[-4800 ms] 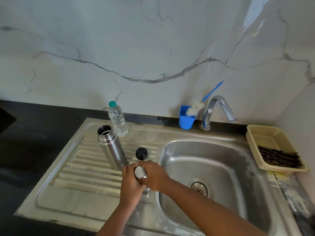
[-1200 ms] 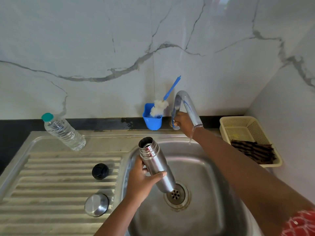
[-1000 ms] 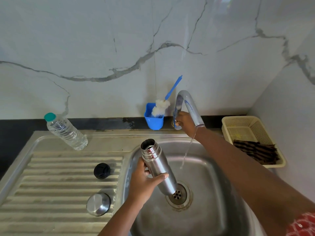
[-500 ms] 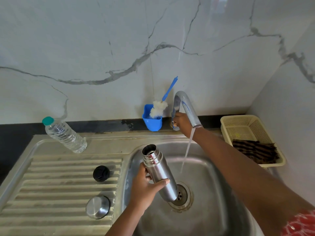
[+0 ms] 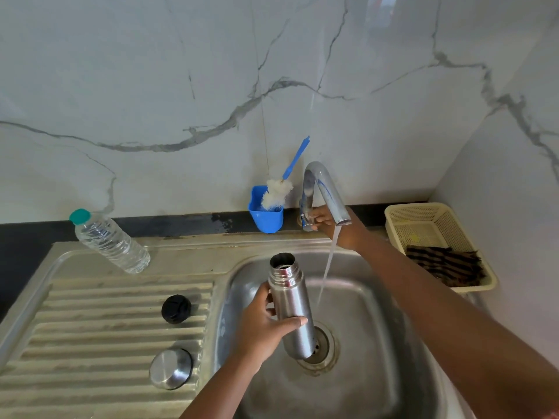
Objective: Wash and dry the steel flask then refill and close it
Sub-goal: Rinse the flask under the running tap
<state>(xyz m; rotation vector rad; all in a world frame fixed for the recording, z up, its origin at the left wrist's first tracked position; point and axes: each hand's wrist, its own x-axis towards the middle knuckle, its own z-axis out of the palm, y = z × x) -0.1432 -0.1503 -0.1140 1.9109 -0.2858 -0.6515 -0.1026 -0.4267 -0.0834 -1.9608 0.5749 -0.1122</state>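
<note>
My left hand (image 5: 263, 328) grips the open steel flask (image 5: 292, 303) around its middle and holds it upright over the sink basin (image 5: 372, 370), mouth up, just left of the water stream. My right hand (image 5: 328, 220) holds the tap's handle at the base of the chrome tap (image 5: 325, 189), from which water runs into the basin. On the draining board (image 5: 90, 334) lie the black inner stopper (image 5: 176, 309) and the steel cap (image 5: 171, 368).
A plastic water bottle (image 5: 110, 241) with a teal cap stands at the back left of the draining board. A blue cup (image 5: 266, 216) holds a white bottle brush (image 5: 279, 189) beside the tap. A cream basket (image 5: 435, 237) with a dark striped cloth (image 5: 446, 264) sits right of the sink.
The flask went from the draining board to my left hand over the basin. My right hand went to the tap, and the water grew from drops to a steady stream.
</note>
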